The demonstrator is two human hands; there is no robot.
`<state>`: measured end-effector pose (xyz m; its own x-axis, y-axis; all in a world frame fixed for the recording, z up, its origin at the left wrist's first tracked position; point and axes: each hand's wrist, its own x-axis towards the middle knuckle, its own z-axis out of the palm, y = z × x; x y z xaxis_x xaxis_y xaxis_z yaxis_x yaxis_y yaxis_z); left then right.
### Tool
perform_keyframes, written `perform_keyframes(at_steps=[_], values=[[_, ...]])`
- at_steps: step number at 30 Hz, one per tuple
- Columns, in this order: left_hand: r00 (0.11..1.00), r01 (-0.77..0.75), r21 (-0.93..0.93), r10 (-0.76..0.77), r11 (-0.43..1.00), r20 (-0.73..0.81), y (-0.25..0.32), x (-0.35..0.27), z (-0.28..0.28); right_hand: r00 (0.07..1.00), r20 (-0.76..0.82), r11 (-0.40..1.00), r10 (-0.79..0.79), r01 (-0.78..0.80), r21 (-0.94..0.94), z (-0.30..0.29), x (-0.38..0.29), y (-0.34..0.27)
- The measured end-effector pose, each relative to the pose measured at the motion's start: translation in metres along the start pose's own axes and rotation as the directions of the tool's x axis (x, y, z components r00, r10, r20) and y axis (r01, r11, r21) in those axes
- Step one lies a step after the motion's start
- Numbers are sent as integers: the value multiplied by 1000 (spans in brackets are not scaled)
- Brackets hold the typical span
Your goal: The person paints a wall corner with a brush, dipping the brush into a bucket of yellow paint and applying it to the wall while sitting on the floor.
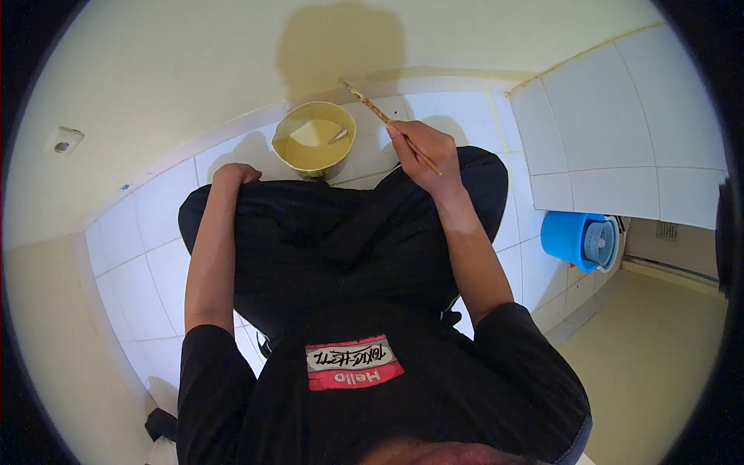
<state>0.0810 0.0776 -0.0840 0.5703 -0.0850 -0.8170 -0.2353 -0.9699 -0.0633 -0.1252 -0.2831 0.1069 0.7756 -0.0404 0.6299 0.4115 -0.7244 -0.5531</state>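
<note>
My right hand (427, 154) is closed around the thin wooden handle of a paintbrush (372, 107). The brush's tip touches or nearly touches the low part of the pale yellow wall (232, 70), just above the white baseboard strip (424, 85). Left of that hand, a bucket (314, 165) of pale yellow paint (308, 152) stands on the tiled floor against the wall, with a small light-coloured object, kind unclear, showing in the paint. My left hand (235, 173) rests on my knee in black trousers; its fingers are partly hidden, and no object shows in it.
A wall socket (64, 140) is on the wall at left. White tiles face a raised block (604, 116) at right. Beside it stands a blue bucket (564, 235) with a light plastic basket inside. A dark object (161, 424) lies at lower left.
</note>
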Motion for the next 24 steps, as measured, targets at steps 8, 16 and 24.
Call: perform_keyframes(at_steps=[8, 16, 24], values=[[1000, -9, 6, 9, 1000, -8, 8, -1, -2, 990, -135, 988, 31, -51, -146, -3, -4, 7], [1000, 15, -2, -15, 1000, 4, 20, -35, -16, 995, -89, 994, 41, -50, -101, -6, -4, 1], [1000, -12, 19, 13, 1000, -22, 7, -13, -5, 995, -99, 995, 24, -33, -94, -1, -2, 3]])
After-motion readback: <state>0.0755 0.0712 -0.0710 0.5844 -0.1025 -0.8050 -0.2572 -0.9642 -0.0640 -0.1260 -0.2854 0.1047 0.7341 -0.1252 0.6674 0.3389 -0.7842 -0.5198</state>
